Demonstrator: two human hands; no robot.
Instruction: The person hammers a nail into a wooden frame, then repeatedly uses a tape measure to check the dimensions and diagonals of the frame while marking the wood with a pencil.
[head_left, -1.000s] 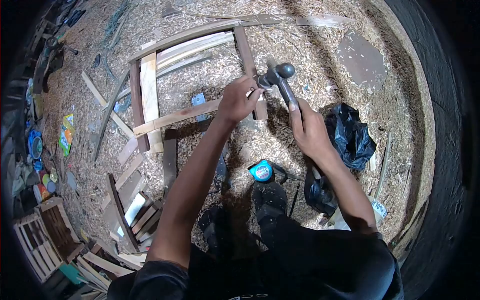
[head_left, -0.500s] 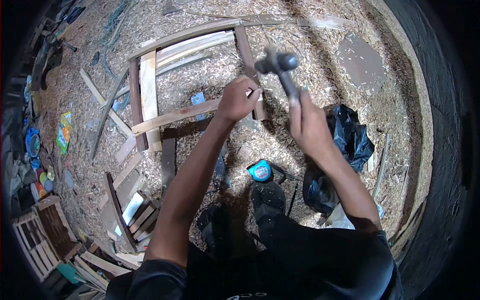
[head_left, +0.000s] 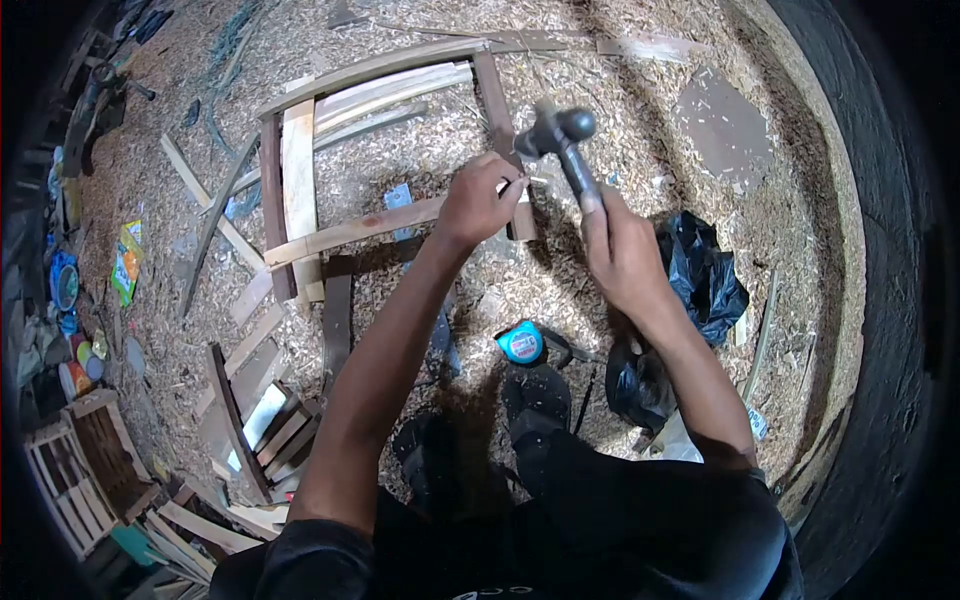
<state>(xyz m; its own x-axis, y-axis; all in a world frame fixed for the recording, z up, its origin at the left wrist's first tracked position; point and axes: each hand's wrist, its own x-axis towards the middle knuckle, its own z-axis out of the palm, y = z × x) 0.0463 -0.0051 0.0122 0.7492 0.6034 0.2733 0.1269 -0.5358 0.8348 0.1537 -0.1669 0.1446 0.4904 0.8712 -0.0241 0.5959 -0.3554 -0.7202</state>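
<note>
Hammer (head_left: 573,162) partly covered in right hand (head_left: 628,252) | slat (head_left: 357,228) partly behind left hand (head_left: 478,205)

Nothing is legible, even on the tape measure (head_left: 523,344).

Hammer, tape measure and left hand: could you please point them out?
Hammer (head_left: 577,170), head view: on the shaft.
Tape measure (head_left: 522,343), head view: on the case.
Left hand (head_left: 474,203), head view: on its back.

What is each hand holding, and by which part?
The right hand holds the hammer by its handle. The left hand is at the wooden frame; whether it grips anything cannot be told.
</note>
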